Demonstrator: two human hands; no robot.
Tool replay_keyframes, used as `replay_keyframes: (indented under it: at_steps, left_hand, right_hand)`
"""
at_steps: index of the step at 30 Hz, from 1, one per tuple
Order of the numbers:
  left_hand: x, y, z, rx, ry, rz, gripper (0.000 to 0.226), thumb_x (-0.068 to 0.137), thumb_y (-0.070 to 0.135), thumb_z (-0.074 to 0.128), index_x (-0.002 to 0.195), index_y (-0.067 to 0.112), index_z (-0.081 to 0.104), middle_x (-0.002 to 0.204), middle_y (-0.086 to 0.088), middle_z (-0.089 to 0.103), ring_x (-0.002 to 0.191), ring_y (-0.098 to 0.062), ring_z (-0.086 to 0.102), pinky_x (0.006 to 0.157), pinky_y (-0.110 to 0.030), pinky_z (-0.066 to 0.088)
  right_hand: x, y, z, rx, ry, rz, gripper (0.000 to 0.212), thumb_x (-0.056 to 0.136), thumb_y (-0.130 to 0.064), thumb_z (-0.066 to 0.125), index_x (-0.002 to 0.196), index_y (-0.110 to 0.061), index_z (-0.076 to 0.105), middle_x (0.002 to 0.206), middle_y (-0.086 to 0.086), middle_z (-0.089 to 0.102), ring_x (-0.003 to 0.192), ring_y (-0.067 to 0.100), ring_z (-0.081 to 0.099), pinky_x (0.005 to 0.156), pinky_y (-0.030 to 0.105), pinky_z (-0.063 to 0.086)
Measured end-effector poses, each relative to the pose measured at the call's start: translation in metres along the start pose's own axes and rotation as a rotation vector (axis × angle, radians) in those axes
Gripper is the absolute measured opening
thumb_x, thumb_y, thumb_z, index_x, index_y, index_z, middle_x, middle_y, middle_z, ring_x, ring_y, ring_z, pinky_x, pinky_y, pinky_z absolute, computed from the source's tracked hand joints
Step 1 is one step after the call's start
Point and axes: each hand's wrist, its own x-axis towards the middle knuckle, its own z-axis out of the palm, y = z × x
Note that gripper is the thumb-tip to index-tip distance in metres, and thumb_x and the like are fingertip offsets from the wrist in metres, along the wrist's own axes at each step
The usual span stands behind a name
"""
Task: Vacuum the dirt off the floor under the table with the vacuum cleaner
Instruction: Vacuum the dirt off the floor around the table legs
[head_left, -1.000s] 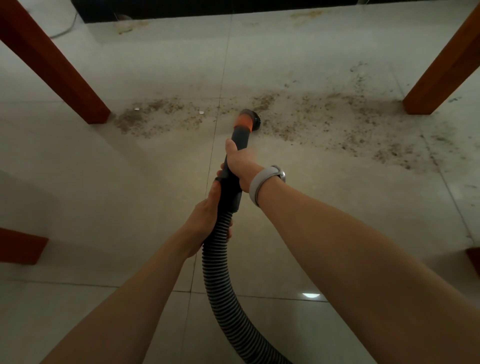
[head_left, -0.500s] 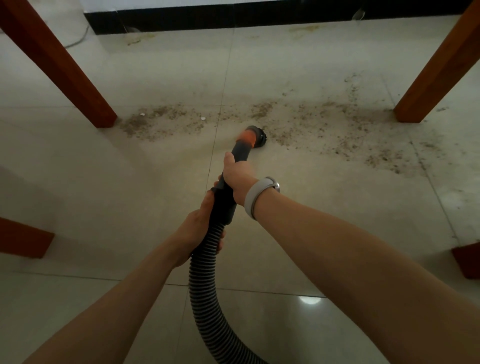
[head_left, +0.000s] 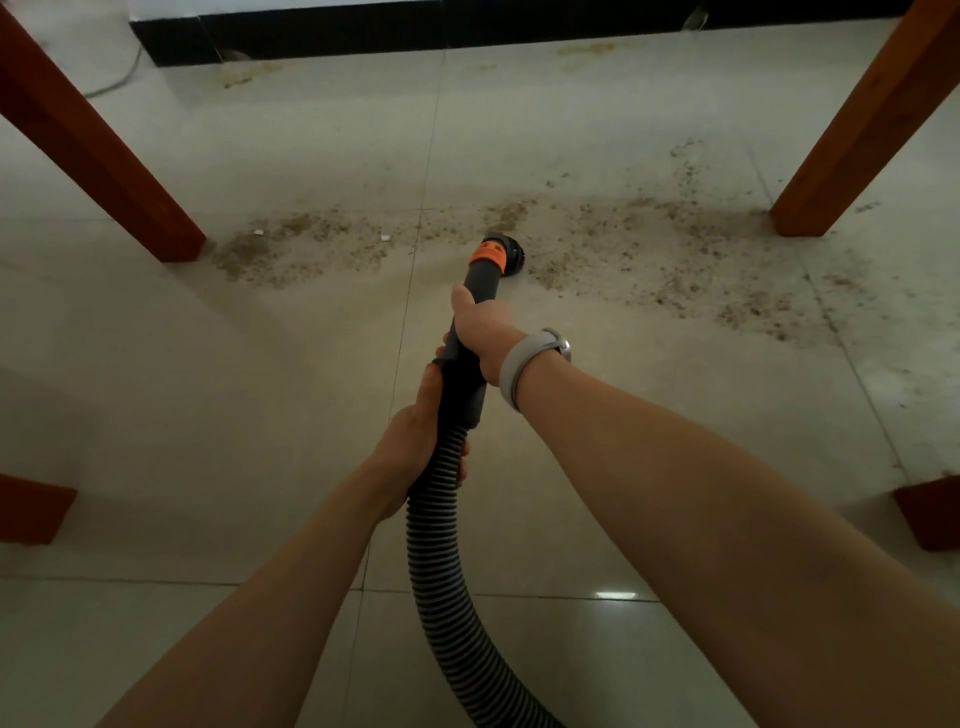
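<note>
While gripping the black wand (head_left: 470, 332) with right hand (head_left: 485, 332) ahead and left hand (head_left: 415, 441) curled around the ribbed hose (head_left: 441, 545) joint behind, pressing the orange-collared round brush nozzle (head_left: 506, 254) onto the dirt (head_left: 649, 244) strewn across tiled floor (head_left: 208, 389) between two far wooden table legs (head_left: 104, 150).

Table legs (head_left: 98, 150) flanking — open floor (head_left: 519, 130) between

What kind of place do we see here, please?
Probably a room in a home, seen from under a table: wooden table legs on a pale tiled floor, a dark baseboard, and a vacuum hose.
</note>
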Motion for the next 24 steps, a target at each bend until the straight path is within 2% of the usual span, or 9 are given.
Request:
replay_keyframes:
  at_steps: [4, 9, 12, 14, 16, 18, 24]
  left_hand:
    - [0.013, 0.005, 0.004, 0.006, -0.015, -0.005, 0.072, 0.087, 0.069, 0.024, 0.085, 0.005, 0.056, 0.065, -0.011, 0.056, 0.050, -0.021, 0.055, 0.052, -0.030, 0.050]
    - [0.020, 0.009, 0.009, 0.016, -0.043, -0.007, 0.074, 0.085, 0.072, 0.026, 0.083, 0.004, 0.055, 0.064, -0.010, 0.055, 0.052, -0.022, 0.054, 0.054, -0.032, 0.050]
    - [0.017, 0.008, 0.011, 0.019, -0.071, -0.011, 0.074, 0.084, 0.073, 0.027, 0.082, 0.005, 0.055, 0.062, -0.009, 0.055, 0.051, -0.022, 0.054, 0.054, -0.032, 0.049]
    - [0.012, 0.007, 0.011, 0.028, -0.081, -0.014, 0.075, 0.078, 0.075, 0.028, 0.083, 0.005, 0.055, 0.063, -0.009, 0.055, 0.050, -0.021, 0.054, 0.052, -0.031, 0.049]
    - [0.006, 0.006, 0.009, 0.046, -0.073, -0.003, 0.078, 0.072, 0.076, 0.029, 0.086, 0.005, 0.056, 0.064, -0.010, 0.056, 0.049, -0.021, 0.054, 0.050, -0.029, 0.049]
    - [-0.001, 0.004, 0.007, 0.060, -0.050, 0.011, 0.079, 0.071, 0.076, 0.028, 0.086, 0.004, 0.056, 0.063, -0.010, 0.056, 0.049, -0.021, 0.054, 0.050, -0.029, 0.049]
    - [-0.017, -0.002, 0.000, 0.056, 0.010, 0.024, 0.080, 0.070, 0.076, 0.028, 0.085, 0.003, 0.056, 0.061, -0.010, 0.057, 0.047, -0.021, 0.054, 0.047, -0.028, 0.049]
  right_hand:
    - [0.010, -0.006, -0.006, -0.050, 0.010, -0.020, 0.042, 0.098, -0.043, 0.037, 0.077, -0.008, 0.046, 0.106, 0.017, 0.064, 0.098, 0.033, 0.064, 0.091, 0.046, 0.051]
    - [0.013, -0.010, -0.014, -0.082, 0.008, -0.040, 0.047, 0.099, -0.046, 0.034, 0.074, -0.008, 0.045, 0.106, 0.018, 0.065, 0.099, 0.033, 0.064, 0.092, 0.047, 0.051]
    - [0.008, -0.006, -0.018, -0.044, 0.022, -0.022, 0.046, 0.098, -0.045, 0.036, 0.075, -0.007, 0.046, 0.097, 0.014, 0.064, 0.097, 0.033, 0.065, 0.092, 0.047, 0.051]
    - [0.001, -0.003, -0.021, 0.035, 0.020, 0.011, 0.042, 0.098, -0.043, 0.038, 0.076, -0.008, 0.046, 0.086, 0.012, 0.061, 0.087, 0.029, 0.066, 0.087, 0.046, 0.054]
    - [-0.008, 0.000, -0.023, 0.135, -0.004, 0.043, 0.038, 0.099, -0.040, 0.040, 0.078, -0.008, 0.045, 0.074, 0.009, 0.057, 0.066, 0.024, 0.062, 0.075, 0.038, 0.057]
    - [-0.019, 0.002, -0.024, 0.185, -0.036, 0.055, 0.036, 0.100, -0.038, 0.041, 0.080, -0.008, 0.046, 0.071, 0.008, 0.054, 0.058, 0.021, 0.056, 0.069, 0.035, 0.055]
    - [-0.037, 0.005, -0.012, 0.166, -0.088, 0.029, 0.036, 0.099, -0.036, 0.042, 0.077, -0.008, 0.043, 0.070, 0.008, 0.055, 0.058, 0.020, 0.057, 0.084, 0.038, 0.055]
